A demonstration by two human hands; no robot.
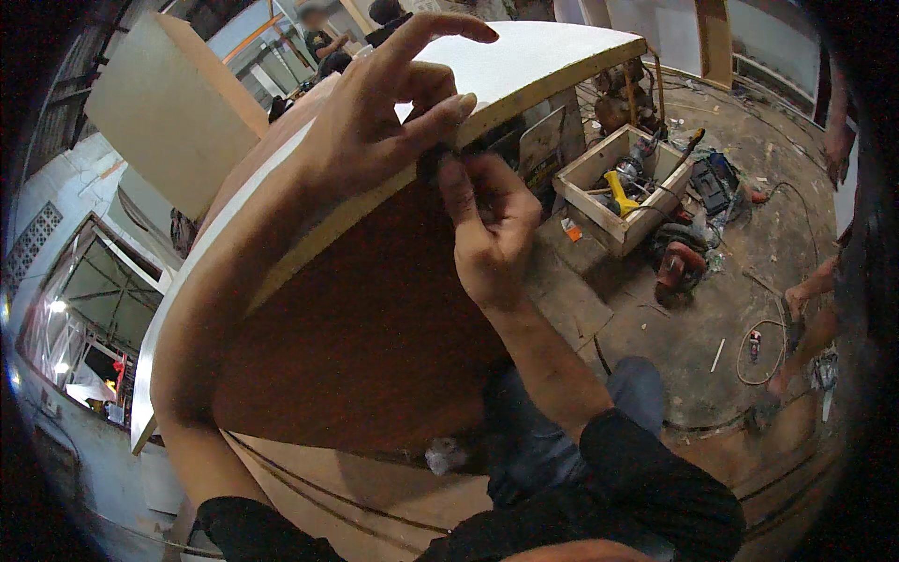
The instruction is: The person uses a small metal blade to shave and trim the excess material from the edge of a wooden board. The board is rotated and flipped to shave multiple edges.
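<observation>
A large board with a white top [552,58] and a pale tan edge stretches across in front of me. Below that edge is a dark reddish-brown panel [346,328]. My left hand [398,108] rests at the board's edge, its index finger stretched over the white top and its thumb along the edge; nothing shows in its grasp. Just under the edge, close to the left thumb, my right hand [496,211] is closed, thumb against the fingers. A small dark shape lies at its fingertips, too shadowed to name.
To the right, a wooden crate [618,229] on the floor holds tools, including a yellow one [621,194]. A red power tool [679,262] and cables lie beside it. Another person's bare legs [810,323] are at far right. A tall pale cabinet [173,112] stands at left.
</observation>
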